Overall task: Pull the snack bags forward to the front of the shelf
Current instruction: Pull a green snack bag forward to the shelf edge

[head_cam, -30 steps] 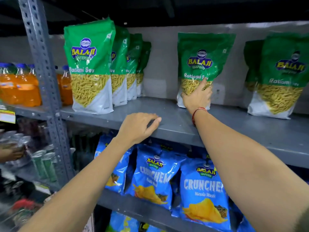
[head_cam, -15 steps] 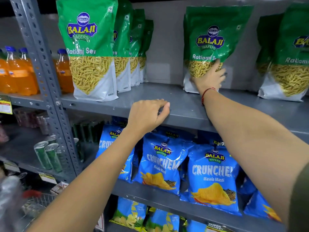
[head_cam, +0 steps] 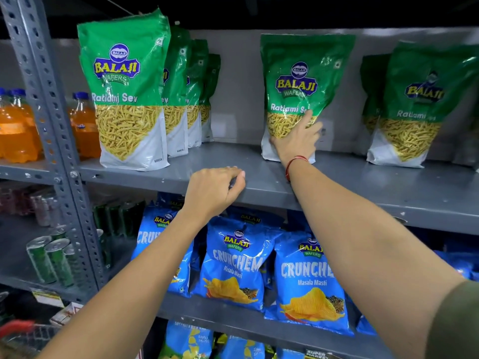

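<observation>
We see a grey metal shelf (head_cam: 337, 182) carrying green snack bags, all upright. Our right hand (head_cam: 295, 141) lies flat on the lower front of the middle green bag (head_cam: 303, 81), fingers (head_cam: 308, 120) spread over the clear window and curling round its right edge; we cannot tell whether they close behind it. That bag stands at the back of the shelf, close to the grey rear wall (head_cam: 238, 99), well behind the front edge. A red thread band (head_cam: 293, 164) circles the right wrist. Our left hand (head_cam: 212, 195) rests on the front lip of the same shelf, fingers curled over the edge, clamped on nothing but the metal. To the left, a row of green bags (head_cam: 129, 99) runs front to back, the first one standing at the front edge. To the right, two more green bags (head_cam: 420, 104) stand toward the back. Below, blue chip bags (head_cam: 233, 265) fill the next shelf. Far left, beyond the perforated upright (head_cam: 49, 125), stand orange drink bottles (head_cam: 18, 130) and green cans (head_cam: 49, 257).
</observation>
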A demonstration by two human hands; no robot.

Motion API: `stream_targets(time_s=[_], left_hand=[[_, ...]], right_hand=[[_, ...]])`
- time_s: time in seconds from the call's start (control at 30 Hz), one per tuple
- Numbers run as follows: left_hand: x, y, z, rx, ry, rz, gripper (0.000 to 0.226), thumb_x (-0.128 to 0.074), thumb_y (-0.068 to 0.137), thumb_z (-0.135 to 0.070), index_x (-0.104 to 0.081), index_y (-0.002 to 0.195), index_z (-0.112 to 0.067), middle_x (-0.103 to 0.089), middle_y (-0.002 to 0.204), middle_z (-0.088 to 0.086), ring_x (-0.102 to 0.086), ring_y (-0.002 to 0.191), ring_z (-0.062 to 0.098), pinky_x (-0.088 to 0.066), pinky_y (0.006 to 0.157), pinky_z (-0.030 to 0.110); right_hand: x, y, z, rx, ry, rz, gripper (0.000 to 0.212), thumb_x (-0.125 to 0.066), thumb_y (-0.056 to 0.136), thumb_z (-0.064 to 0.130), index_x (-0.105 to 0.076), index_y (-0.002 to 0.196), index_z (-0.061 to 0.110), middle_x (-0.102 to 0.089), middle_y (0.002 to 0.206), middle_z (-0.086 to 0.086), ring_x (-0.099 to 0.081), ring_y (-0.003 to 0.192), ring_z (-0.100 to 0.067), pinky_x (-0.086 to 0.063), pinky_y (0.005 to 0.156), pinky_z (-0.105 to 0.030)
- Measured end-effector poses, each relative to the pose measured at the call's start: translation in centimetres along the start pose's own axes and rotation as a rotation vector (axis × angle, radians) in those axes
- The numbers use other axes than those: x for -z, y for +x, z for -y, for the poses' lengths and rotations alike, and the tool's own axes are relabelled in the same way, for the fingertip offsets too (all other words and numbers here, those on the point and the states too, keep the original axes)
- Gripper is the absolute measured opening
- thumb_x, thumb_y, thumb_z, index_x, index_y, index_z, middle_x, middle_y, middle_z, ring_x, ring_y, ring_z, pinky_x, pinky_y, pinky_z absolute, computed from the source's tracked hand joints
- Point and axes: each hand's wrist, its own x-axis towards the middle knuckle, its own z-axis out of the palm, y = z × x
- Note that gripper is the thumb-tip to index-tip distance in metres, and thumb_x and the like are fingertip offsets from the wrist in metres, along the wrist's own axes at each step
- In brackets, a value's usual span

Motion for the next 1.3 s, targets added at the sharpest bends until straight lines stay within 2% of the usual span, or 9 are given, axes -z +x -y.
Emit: stream_targets(time_s=[0.13,0.23,0.4,0.67,1.17,1.3], left_hand=[[0.3,-0.1,-0.2,-0.022,-0.015,-0.004,0.063,-0.017,0.09,-0.048,-0.072,0.085,-0.018,-0.077,0.09,0.001,-0.07,0.078,0.024,-0.052,0.052,0.035],[0.6,-0.2,-0.3,-0.063,-0.004,-0.006,0.065,-0.019,0.088,-0.056,-0.072,0.097,-0.02,-0.076,0.101,-0.001,-0.07,0.089,0.022,-0.049,0.056,0.03],[1.0,-0.3,-0.4,-0.077,-0.014,0.034,0.08,-0.021,0.078,-0.071,-0.069,0.111,-0.016,-0.071,0.118,0.002,-0.066,0.107,0.02,-0.056,0.07,0.035],[1.5,-0.5,-0.6,-0.051,0.006,0.049,0.088,-0.022,0.07,-0.08,-0.068,0.112,-0.018,-0.069,0.12,-0.002,-0.067,0.103,0.021,-0.055,0.069,0.034],[1.5,-0.5,-0.8,-0.032,0.014,0.046,0.085,-0.028,0.069,-0.083,-0.071,0.105,-0.018,-0.076,0.104,0.0,-0.07,0.088,0.025,-0.053,0.062,0.033],[1.5,-0.5,-0.8,-0.035,0.031,0.015,0.084,-0.027,0.069,-0.083,-0.071,0.104,-0.02,-0.077,0.096,0.001,-0.07,0.082,0.026,-0.046,0.055,0.028]], right_hand=[[1.0,-1.3,0.4,0.01,-0.037,-0.027,0.105,-0.075,0.07,0.053,-0.017,0.147,0.012,-0.035,0.132,-0.018,-0.043,0.115,-0.035,-0.047,0.093,-0.046],[1.7,-2.3,0.7,0.017,-0.053,-0.036,0.106,-0.071,0.07,0.06,-0.016,0.147,0.013,-0.035,0.133,-0.018,-0.043,0.116,-0.037,-0.039,0.102,-0.051],[3.2,-4.2,0.9,0.04,-0.035,-0.076,0.104,-0.071,0.069,0.061,-0.019,0.146,0.015,-0.039,0.128,-0.017,-0.045,0.112,-0.035,-0.041,0.1,-0.048],[6.2,-7.6,0.7,0.133,0.017,-0.111,0.106,-0.078,0.063,0.053,-0.024,0.146,0.015,-0.041,0.12,-0.017,-0.045,0.105,-0.034,-0.042,0.094,-0.043],[9.2,-10.5,1.1,0.172,0.042,-0.092,0.11,-0.082,0.06,0.05,-0.022,0.146,0.017,-0.037,0.121,-0.015,-0.039,0.107,-0.031,-0.049,0.078,-0.04],[9.5,-10.6,1.0,0.186,0.038,-0.083,0.11,-0.082,0.06,0.051,-0.022,0.146,0.016,-0.037,0.121,-0.015,-0.039,0.106,-0.031,-0.049,0.077,-0.04]])
